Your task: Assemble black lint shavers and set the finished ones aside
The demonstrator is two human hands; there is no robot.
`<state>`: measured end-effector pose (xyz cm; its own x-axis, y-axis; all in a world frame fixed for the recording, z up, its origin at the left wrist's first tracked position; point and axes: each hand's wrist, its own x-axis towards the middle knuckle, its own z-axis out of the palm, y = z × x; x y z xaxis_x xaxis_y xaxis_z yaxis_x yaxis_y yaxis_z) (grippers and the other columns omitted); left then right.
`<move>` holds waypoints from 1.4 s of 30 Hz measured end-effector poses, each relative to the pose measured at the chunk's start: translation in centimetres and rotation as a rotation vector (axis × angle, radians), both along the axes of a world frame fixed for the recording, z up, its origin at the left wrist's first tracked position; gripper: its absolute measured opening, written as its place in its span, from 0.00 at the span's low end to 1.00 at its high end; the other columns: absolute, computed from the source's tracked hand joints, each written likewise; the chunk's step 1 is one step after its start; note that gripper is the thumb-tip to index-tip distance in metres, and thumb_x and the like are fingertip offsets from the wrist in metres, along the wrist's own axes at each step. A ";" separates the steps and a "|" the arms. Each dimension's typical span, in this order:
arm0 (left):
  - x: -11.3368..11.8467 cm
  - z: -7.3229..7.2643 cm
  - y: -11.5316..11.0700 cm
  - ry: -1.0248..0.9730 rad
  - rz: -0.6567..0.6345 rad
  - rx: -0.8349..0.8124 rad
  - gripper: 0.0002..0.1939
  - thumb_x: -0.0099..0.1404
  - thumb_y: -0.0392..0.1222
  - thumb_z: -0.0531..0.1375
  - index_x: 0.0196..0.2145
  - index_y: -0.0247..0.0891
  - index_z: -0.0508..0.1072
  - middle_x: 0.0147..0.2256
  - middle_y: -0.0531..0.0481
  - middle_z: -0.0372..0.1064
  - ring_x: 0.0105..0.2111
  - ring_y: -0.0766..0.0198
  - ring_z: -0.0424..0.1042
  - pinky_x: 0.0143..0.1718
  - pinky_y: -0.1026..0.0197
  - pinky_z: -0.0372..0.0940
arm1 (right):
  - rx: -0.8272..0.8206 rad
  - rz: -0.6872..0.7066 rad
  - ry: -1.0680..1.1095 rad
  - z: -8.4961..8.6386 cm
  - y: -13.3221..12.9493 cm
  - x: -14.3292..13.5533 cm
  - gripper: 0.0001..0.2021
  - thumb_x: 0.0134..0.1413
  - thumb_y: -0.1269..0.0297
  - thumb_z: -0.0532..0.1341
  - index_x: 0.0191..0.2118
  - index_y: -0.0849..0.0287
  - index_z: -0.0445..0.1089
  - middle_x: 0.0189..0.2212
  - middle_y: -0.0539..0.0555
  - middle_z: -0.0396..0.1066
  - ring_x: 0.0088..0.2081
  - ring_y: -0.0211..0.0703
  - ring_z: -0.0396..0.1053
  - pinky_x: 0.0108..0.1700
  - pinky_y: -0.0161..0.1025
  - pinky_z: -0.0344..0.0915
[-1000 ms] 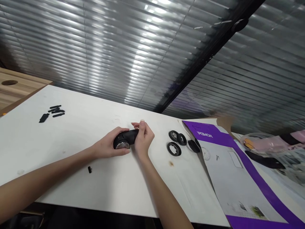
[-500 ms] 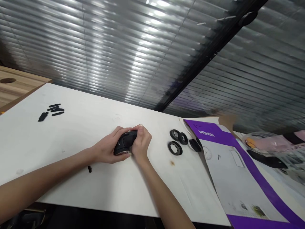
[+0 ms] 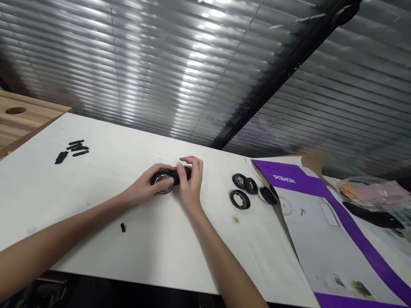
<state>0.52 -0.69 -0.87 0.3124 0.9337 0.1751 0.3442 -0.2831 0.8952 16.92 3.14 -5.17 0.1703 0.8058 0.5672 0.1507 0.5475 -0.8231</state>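
A black fabric shaver with a round, perforated metal head is between my two hands over the middle of the white table. My left hand is closed around the head end, its thumb lying across the metal mesh. At the other end, my right hand grips the handle with the thumb on top, its index finger raised off it. Below my left forearm lies a small black piece. Several black rings sit to the right of my right hand, some with notched inner edges.
Flat black strips lie at the far left of the white table. A purple and white box takes up the right side, with a plastic bag of parts beyond it. Metal slatted blinds rise behind the table.
The fabric shaver has been turned so its mesh head now faces up towards me. My left thumb has moved onto the mesh, and my right index finger has lifted.
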 end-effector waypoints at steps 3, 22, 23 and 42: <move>-0.2 0.0 0.5 -0.076 0.039 -0.044 0.23 0.75 0.62 0.54 0.54 0.45 0.75 0.53 0.45 0.73 0.54 0.51 0.71 0.57 0.50 0.67 | 0.066 0.079 -0.142 0.0 0.1 0.8 0.13 0.67 0.54 0.58 0.49 0.52 0.75 0.57 0.60 0.67 0.63 0.56 0.61 0.65 0.56 0.61; -0.3 -1.3 0.3 0.001 0.079 0.050 0.29 0.75 0.70 0.46 0.52 0.48 0.74 0.53 0.45 0.64 0.58 0.52 0.67 0.63 0.48 0.62 | -0.024 0.364 -0.322 0.1 0.3 2.0 0.20 0.50 0.57 0.69 0.50 0.51 0.76 0.48 0.54 0.79 0.52 0.59 0.69 0.54 0.55 0.68; -0.3 -1.4 0.3 0.005 0.085 0.054 0.30 0.75 0.70 0.45 0.52 0.48 0.74 0.53 0.45 0.64 0.58 0.52 0.67 0.64 0.48 0.61 | -0.033 0.359 -0.320 0.2 0.3 2.0 0.20 0.48 0.57 0.69 0.49 0.51 0.76 0.47 0.54 0.79 0.52 0.59 0.69 0.54 0.55 0.68; -0.5 -1.7 0.5 0.021 0.097 0.057 0.28 0.76 0.68 0.44 0.52 0.48 0.72 0.52 0.45 0.65 0.56 0.52 0.69 0.61 0.48 0.63 | -0.132 0.316 -0.318 1.0 -0.2 1.6 0.19 0.44 0.64 0.68 0.46 0.49 0.77 0.45 0.53 0.80 0.52 0.59 0.68 0.55 0.57 0.68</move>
<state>0.06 -0.23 -2.61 0.2257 0.9484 0.2228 0.3909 -0.2976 0.8710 18.53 2.90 -4.13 -0.2609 0.8589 0.4407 0.2495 0.5010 -0.8287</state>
